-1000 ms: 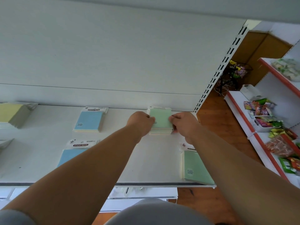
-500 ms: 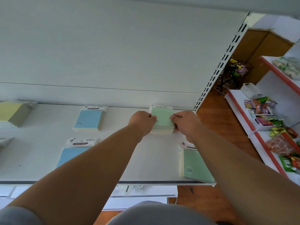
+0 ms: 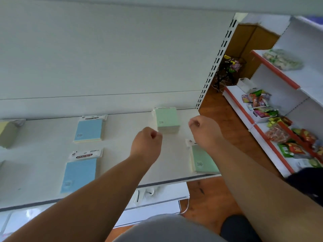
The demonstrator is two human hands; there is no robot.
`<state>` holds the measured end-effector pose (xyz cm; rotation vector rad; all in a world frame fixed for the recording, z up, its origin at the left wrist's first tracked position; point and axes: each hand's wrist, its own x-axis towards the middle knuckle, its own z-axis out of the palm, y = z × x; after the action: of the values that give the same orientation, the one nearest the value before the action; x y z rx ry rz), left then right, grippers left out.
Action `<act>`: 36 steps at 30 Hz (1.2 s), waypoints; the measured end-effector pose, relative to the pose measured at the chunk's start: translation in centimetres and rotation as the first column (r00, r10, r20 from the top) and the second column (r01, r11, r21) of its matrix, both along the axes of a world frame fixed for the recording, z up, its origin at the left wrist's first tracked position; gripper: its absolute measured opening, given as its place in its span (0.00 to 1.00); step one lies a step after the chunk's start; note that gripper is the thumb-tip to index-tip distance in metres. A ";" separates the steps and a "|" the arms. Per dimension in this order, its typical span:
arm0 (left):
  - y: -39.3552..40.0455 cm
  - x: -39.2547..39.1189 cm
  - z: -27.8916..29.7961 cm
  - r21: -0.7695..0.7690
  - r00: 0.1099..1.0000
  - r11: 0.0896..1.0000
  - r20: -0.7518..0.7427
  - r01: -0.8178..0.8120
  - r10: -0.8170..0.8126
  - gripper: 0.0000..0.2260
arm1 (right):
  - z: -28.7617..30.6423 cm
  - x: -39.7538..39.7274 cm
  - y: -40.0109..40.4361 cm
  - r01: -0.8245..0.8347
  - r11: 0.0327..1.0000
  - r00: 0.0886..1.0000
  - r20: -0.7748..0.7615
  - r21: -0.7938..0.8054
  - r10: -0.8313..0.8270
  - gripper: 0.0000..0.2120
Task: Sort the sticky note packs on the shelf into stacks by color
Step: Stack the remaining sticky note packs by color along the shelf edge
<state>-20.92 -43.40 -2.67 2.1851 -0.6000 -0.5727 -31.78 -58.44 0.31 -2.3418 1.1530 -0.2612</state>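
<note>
A stack of green sticky note packs [image 3: 167, 119] stands at the back right of the white shelf [image 3: 120, 154]. My left hand [image 3: 146, 143] hovers just in front and left of it, fingers curled, holding nothing. My right hand [image 3: 203, 131] is to the stack's right, also curled and empty. A single green pack [image 3: 203, 161] lies near the front right edge, partly under my right forearm. A blue stack [image 3: 89, 129] sits at the back middle, and a blue pack [image 3: 79, 173] lies in front of it. A yellow stack [image 3: 7, 133] is at the far left.
The shelf's back panel rises behind the packs, with a slotted upright [image 3: 215, 65] at its right end. To the right, across a wooden floor [image 3: 215, 112], stands another shelf unit with snack packets [image 3: 279, 130]. A lower shelf [image 3: 157, 194] shows beneath the front edge.
Both hands have let go of the green stack and drawn back toward me, the left one down-left, the right one to the right. The stack stays at the back of the shelf.
</note>
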 end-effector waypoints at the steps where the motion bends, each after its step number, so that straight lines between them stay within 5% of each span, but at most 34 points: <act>1: 0.4 -0.7 -0.1 -0.010 0.998 0.999 -0.041 0.045 -0.045 0.10 | 0.1 -0.8 0.5 -0.015 0.998 1.000 -0.010 -0.055 0.014 0.12; 7: 0.0 -3.7 -0.8 -0.061 0.935 0.969 -0.258 0.237 -0.245 0.07 | 0.0 -5.6 2.4 0.005 0.985 0.996 -0.085 -0.172 -0.020 0.14; 14: -2.1 -7.9 0.0 0.132 0.932 0.922 -0.065 0.363 -0.358 0.14 | -2.0 -8.4 1.4 0.080 0.996 0.953 -0.291 -0.037 -0.087 0.19; 22: -2.3 -11.2 -0.2 0.018 0.997 1.000 -0.071 0.006 -0.005 0.05 | -2.9 -8.4 1.4 0.049 0.974 0.999 0.010 0.222 -0.053 0.15; 28: 0.8 -11.3 -0.5 -0.201 0.967 0.948 -0.109 -0.247 0.229 0.18 | -2.8 -6.9 3.8 -0.138 0.934 0.953 0.301 0.330 0.034 0.09; 32: 2.4 -10.3 -0.7 -0.300 0.948 0.905 0.009 -0.301 0.318 0.23 | -2.7 -6.3 5.7 -0.244 0.932 0.893 0.438 0.267 0.108 0.21; 36: 3.4 -10.1 -2.1 -0.257 0.974 0.947 0.064 -0.194 0.216 0.21 | -4.5 -6.7 7.3 -0.197 0.934 0.916 0.395 0.297 0.068 0.23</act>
<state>-31.05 -40.02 -4.72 2.0107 -0.4571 -0.2717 -38.52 -51.15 -4.23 -1.9504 0.7734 -0.4158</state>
